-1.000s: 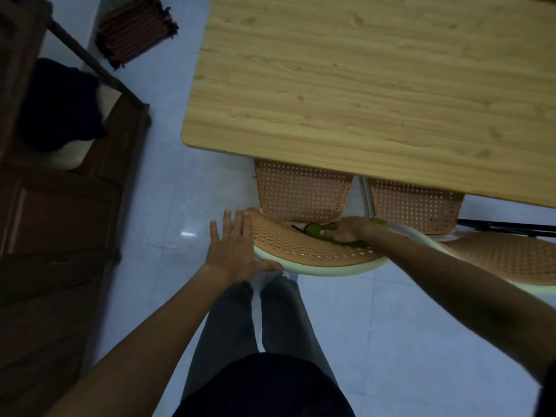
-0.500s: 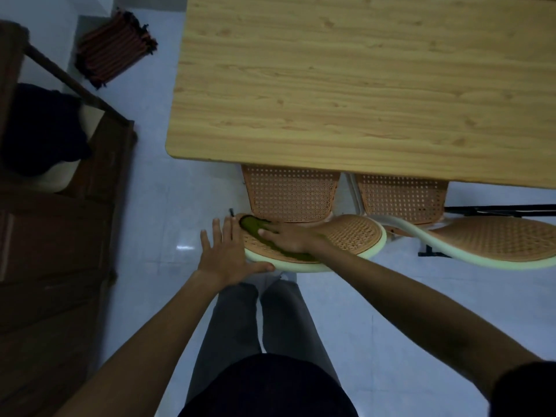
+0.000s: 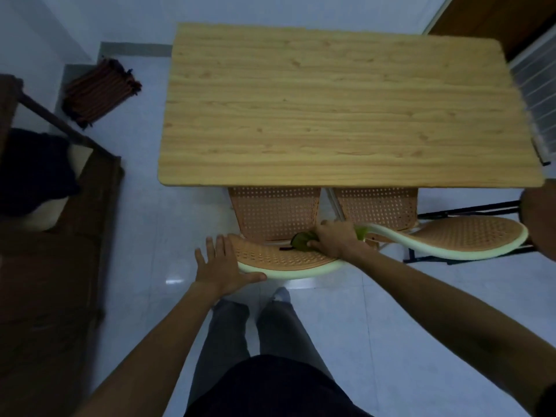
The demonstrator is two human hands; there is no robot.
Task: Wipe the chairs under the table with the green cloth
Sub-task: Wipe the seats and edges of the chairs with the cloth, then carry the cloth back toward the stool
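Two orange perforated chairs with pale green rims are tucked under the wooden table (image 3: 331, 115). The left chair (image 3: 279, 260) shows its curved backrest top nearest me, and the right chair (image 3: 460, 236) sits beside it. My left hand (image 3: 221, 267) lies flat with fingers spread, pressing on the left end of the left chair's backrest. My right hand (image 3: 334, 239) holds the bunched green cloth (image 3: 301, 240) against the right end of that same backrest. Part of the cloth is hidden under my fingers.
A dark wooden furniture piece (image 3: 54, 266) with a dark cushion stands on the left. A folded striped mat (image 3: 100, 91) lies on the tiled floor at the far left. A slatted white panel (image 3: 535, 94) stands at the right. My legs are below the chair.
My right hand has swept the green cloth from the left end of the backrest back to its right end. My left hand has stayed on the left end. The view has pulled back.
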